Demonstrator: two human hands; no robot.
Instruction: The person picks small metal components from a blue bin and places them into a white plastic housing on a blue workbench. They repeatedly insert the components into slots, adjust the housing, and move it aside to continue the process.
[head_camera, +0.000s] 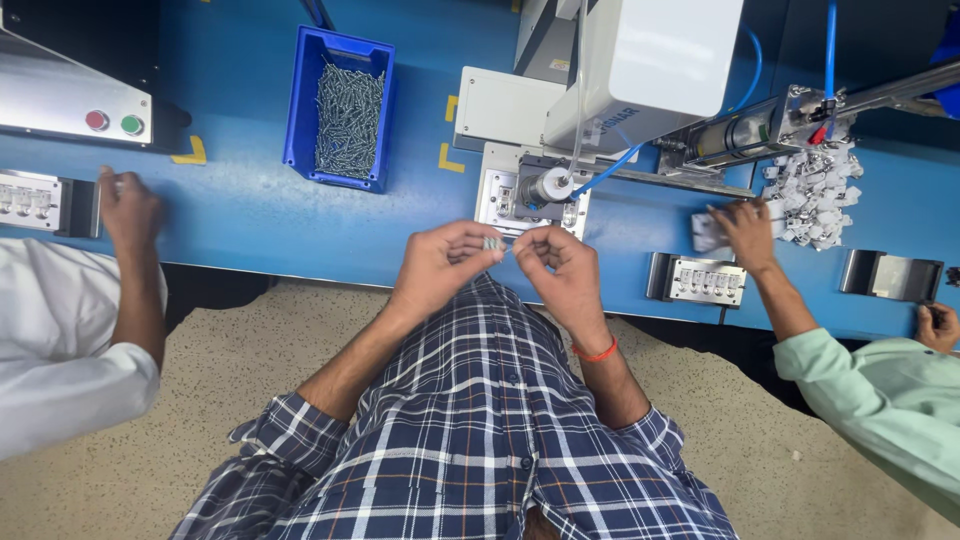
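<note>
Before the fixture plate (497, 196), both hands (505, 262) pinch small screws (492, 243); blue screw bin (341, 108) behind-left.

Pretty tight straight ahead: the metal fixture plate (510, 200) and the white machine head (650, 65) with its blue hose (610, 170) sit right behind both hands. Open blue worktop (250, 215) runs left, up to the blue screw bin (345, 105). Further out, a co-worker's hand (128, 208) blocks the left side, and another co-worker's hand (745, 232) plus a pile of white parts (815, 190) block the right.
</note>
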